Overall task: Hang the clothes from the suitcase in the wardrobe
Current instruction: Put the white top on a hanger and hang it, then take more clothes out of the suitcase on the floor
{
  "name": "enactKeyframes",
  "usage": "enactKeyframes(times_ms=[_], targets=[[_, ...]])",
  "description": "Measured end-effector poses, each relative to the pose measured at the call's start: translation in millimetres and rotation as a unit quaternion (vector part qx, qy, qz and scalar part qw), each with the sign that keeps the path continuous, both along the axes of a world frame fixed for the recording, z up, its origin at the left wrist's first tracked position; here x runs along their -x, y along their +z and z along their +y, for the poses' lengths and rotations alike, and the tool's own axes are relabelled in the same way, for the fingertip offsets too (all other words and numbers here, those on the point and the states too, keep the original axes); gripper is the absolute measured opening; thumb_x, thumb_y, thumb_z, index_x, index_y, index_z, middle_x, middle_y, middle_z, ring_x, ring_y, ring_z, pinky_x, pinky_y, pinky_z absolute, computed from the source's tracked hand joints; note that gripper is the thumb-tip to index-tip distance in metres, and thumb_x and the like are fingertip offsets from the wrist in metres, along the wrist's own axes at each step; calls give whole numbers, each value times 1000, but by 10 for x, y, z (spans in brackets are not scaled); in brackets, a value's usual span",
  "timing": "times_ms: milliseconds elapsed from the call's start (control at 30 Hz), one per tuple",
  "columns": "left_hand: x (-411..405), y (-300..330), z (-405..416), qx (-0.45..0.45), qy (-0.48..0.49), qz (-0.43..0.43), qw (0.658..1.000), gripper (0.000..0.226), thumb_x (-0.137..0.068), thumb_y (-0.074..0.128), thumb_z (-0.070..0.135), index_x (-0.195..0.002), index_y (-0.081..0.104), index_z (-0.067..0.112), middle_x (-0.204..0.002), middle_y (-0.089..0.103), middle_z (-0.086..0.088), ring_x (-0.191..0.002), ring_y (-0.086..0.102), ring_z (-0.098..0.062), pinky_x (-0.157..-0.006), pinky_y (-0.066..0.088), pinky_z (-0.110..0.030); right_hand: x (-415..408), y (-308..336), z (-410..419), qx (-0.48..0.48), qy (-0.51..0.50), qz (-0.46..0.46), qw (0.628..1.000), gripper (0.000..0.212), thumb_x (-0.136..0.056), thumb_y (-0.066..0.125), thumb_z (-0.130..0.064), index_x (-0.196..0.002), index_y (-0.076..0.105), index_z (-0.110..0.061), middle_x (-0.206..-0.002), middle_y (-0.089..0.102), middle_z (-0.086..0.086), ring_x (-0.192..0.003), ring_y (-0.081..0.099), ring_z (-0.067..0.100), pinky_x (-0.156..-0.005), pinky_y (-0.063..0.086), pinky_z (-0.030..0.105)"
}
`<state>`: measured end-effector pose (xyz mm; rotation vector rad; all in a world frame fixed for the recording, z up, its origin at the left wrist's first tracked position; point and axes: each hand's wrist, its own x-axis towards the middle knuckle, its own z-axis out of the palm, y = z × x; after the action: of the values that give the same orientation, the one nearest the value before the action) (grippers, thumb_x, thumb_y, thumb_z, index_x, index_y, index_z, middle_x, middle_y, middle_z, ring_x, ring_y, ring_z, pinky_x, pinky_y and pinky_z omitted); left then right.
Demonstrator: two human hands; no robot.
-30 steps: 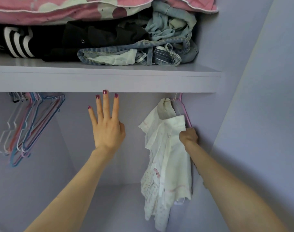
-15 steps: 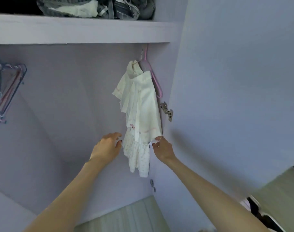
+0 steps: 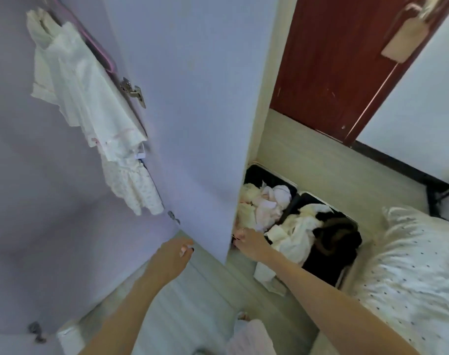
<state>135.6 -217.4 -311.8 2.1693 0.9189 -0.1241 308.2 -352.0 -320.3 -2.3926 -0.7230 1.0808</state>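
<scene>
Two bare forearms, no sleeves in view, left hand [image 3: 171, 254] with dark polish on one visible nail, right hand [image 3: 251, 244] with thin ring on a finger, no watch or wristband

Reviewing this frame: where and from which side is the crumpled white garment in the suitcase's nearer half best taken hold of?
Probably pinch a raised fold at the top of the white garment, coming from above: the open suitcase lies flat on the floor, and the garment's heaped folds stand free, beside the right hand.

No legible text, label, brand, number or sign on anything in view
</scene>
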Motion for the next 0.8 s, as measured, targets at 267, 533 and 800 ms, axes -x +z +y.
enactKeyframes(times_ms=[267, 533, 800], targets=[[-1145, -303, -763, 39, -145, 30, 988, 25, -96, 42, 16, -113, 62, 16, -102, 61, 0, -96, 57, -16, -79, 42, -22, -846, -288, -1046, 39, -129, 14, 991, 30, -97, 42, -19, -120, 54, -3, -121, 59, 15, -111, 56, 31, -91, 44, 34], [-2484, -1238, -1190, 74, -126, 89, 985, 30, -95, 44, 17, -123, 55, 21, -108, 63, -2, -98, 58, -17, -88, 47, -30, -2118, -1133, -1572, 120, -115, 73, 983, 26, -97, 42, -19, -115, 53, -5, -124, 56, 12, -117, 51, 27, -90, 41, 30], [-3460, -2828, -1308, 109, -111, 125, 980, 35, -97, 40, 18, -130, 49, 23, -117, 58, -2, -106, 54, -18, -91, 44, -30, -3097, -2688, -1615, 126, -185, 127, 966, 37, -100, 40, -23, -131, 49, -5, -131, 54, 9, -121, 51, 27, -97, 41, 34]])
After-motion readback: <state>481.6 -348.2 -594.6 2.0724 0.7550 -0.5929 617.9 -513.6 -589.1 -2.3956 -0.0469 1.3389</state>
